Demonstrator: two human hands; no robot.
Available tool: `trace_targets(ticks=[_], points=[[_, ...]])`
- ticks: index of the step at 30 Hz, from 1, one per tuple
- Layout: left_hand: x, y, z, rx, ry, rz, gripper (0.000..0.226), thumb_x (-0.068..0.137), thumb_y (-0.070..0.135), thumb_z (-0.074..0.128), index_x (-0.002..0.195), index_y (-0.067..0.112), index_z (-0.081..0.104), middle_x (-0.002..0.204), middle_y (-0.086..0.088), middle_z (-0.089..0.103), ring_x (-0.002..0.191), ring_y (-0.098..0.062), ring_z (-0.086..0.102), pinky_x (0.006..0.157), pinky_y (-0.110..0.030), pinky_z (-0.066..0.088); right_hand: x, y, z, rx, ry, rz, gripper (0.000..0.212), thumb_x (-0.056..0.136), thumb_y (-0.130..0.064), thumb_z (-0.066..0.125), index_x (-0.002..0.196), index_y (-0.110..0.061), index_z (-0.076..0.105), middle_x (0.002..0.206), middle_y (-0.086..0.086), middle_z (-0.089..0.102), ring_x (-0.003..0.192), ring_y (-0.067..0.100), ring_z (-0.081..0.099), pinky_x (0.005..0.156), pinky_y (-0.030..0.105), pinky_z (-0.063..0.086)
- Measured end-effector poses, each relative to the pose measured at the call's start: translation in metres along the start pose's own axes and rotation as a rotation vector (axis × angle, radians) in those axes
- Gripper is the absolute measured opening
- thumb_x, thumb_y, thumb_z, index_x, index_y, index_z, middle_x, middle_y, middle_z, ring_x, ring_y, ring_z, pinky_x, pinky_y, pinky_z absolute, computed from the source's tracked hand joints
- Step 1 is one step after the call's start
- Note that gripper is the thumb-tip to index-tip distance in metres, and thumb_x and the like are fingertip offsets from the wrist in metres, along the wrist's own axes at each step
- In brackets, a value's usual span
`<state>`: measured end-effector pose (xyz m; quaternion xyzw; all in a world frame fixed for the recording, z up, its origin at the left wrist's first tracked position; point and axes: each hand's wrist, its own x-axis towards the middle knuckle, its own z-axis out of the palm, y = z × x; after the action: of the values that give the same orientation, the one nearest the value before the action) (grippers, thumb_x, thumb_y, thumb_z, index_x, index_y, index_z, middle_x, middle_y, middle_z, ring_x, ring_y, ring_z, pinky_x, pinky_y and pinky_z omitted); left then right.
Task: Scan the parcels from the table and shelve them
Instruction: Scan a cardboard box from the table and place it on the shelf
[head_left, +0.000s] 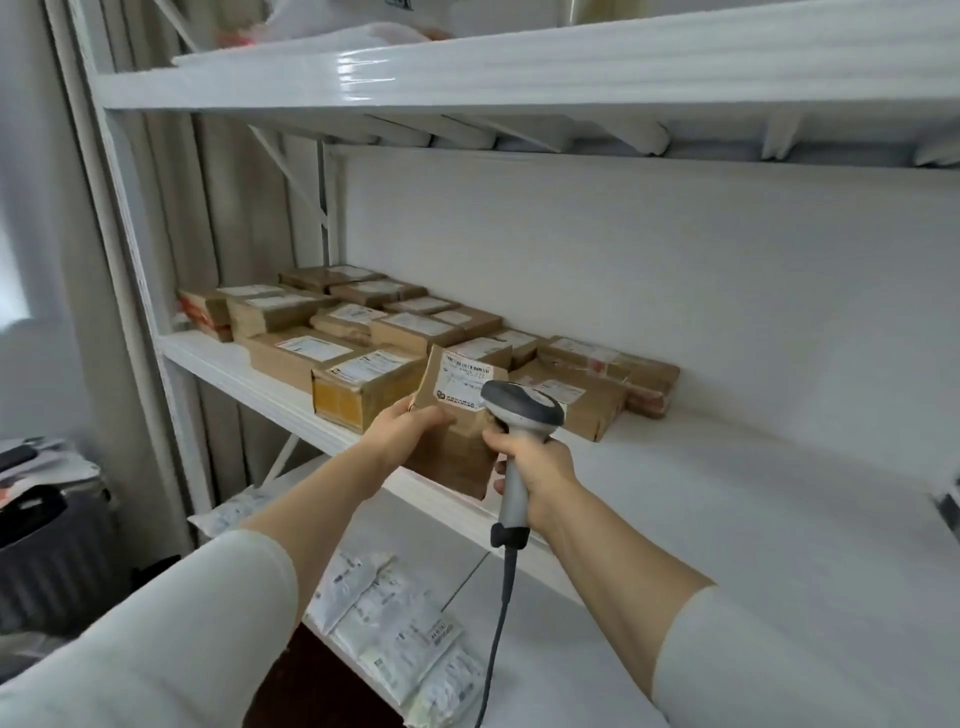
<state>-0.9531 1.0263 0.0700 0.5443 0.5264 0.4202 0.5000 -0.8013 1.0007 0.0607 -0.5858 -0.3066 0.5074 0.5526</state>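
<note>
My left hand (410, 426) grips a brown cardboard parcel (457, 447) with a white label on top, held tilted at the front edge of the middle shelf (727, 467). My right hand (535, 467) holds a grey and white barcode scanner (522, 410) by its handle, its head just right of the parcel's label, touching or nearly touching the parcel. The scanner's cable (498, 623) hangs down. Several brown labelled parcels (363, 332) lie in rows on the left part of the same shelf, behind the held parcel.
The right part of the middle shelf is bare white surface. A lower shelf (545, 649) holds several white poly mailers (405, 623). An upper shelf (519, 67) hangs overhead with bags on it. A dark ribbed bin (47, 545) stands at the left by the curtain.
</note>
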Motion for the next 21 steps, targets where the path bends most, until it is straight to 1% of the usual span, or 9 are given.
trace_targets(ticks=[2,5,7,9,10,12,15,19,21], points=[[0.027,0.005,-0.019,0.016,-0.012,-0.016,0.01,0.09,0.029,0.063,0.092,0.025,0.054,0.09,0.004,0.055,0.078,-0.007,0.048,0.066,-0.025,0.037,0.019,-0.003,0.027,0.016,0.018,0.032,0.019,0.075,-0.013,0.081,0.078,-0.007,0.062,0.068,0.007,0.062,0.057,0.017,0.055,0.053,0.028,0.046],[0.072,0.007,-0.041,0.133,0.011,0.013,0.044,0.091,0.031,0.061,0.129,0.015,0.046,0.116,-0.001,0.055,0.094,-0.018,0.052,0.083,-0.032,0.041,0.046,-0.004,0.059,0.045,0.049,0.051,0.018,0.075,-0.01,0.08,0.082,-0.005,0.065,0.065,0.007,0.064,0.055,0.018,0.058,0.055,0.029,0.048],[0.098,0.0,-0.05,0.454,0.055,0.147,0.056,0.098,0.027,0.051,0.147,0.015,0.028,0.141,-0.007,0.043,0.118,-0.027,0.048,0.096,-0.038,0.041,0.061,-0.001,0.075,0.079,0.064,0.067,0.024,0.074,-0.009,0.081,0.092,-0.002,0.067,0.071,0.009,0.068,0.061,0.02,0.064,0.063,0.031,0.054],[0.12,-0.013,-0.053,0.79,0.015,0.358,0.06,0.099,0.026,0.045,0.153,0.024,0.018,0.158,-0.005,0.018,0.144,-0.026,0.021,0.115,-0.041,0.019,0.073,0.005,0.086,0.118,0.08,0.105,0.03,0.072,-0.007,0.082,0.098,0.0,0.067,0.08,0.012,0.071,0.077,0.025,0.071,0.081,0.038,0.058],[0.126,-0.018,-0.054,0.918,-0.051,0.446,0.059,0.099,0.03,0.045,0.152,0.027,0.02,0.16,-0.001,0.015,0.147,-0.022,0.01,0.118,-0.042,0.008,0.078,0.009,0.09,0.137,0.086,0.117,0.032,0.071,-0.005,0.082,0.099,0.001,0.068,0.083,0.013,0.073,0.085,0.027,0.072,0.088,0.041,0.056],[0.141,-0.028,-0.057,1.092,-0.197,0.532,0.059,0.095,0.035,0.046,0.151,0.025,0.027,0.157,0.002,0.025,0.147,-0.017,0.012,0.119,-0.041,0.001,0.086,0.016,0.099,0.166,0.094,0.124,0.035,0.064,-0.003,0.084,0.095,0.001,0.069,0.086,0.016,0.074,0.09,0.03,0.071,0.09,0.045,0.055],[0.159,-0.037,-0.061,1.2,-0.276,0.611,0.06,0.093,0.03,0.05,0.149,0.018,0.029,0.153,0.001,0.032,0.142,-0.016,0.025,0.117,-0.031,0.01,0.096,0.023,0.107,0.132,0.12,0.122,0.049,0.048,-0.013,0.086,0.093,-0.002,0.071,0.09,0.016,0.074,0.09,0.032,0.071,0.088,0.047,0.056],[0.173,-0.034,-0.068,1.104,-0.313,0.664,0.059,0.089,0.026,0.06,0.142,0.012,0.039,0.146,-0.003,0.038,0.133,-0.018,0.036,0.107,-0.02,0.021,0.098,0.023,0.105,0.18,0.157,0.15,0.029,0.069,0.003,0.079,0.097,0.002,0.069,0.093,0.019,0.073,0.083,0.029,0.072,0.081,0.037,0.059],[0.176,-0.034,-0.07,1.067,-0.302,0.653,0.065,0.082,0.029,0.065,0.14,0.013,0.04,0.142,-0.004,0.04,0.131,-0.02,0.038,0.107,-0.023,0.025,0.099,0.024,0.099,0.203,0.18,0.152,0.027,0.074,0.006,0.075,0.099,0.003,0.067,0.088,0.019,0.071,0.077,0.027,0.07,0.077,0.034,0.059]])
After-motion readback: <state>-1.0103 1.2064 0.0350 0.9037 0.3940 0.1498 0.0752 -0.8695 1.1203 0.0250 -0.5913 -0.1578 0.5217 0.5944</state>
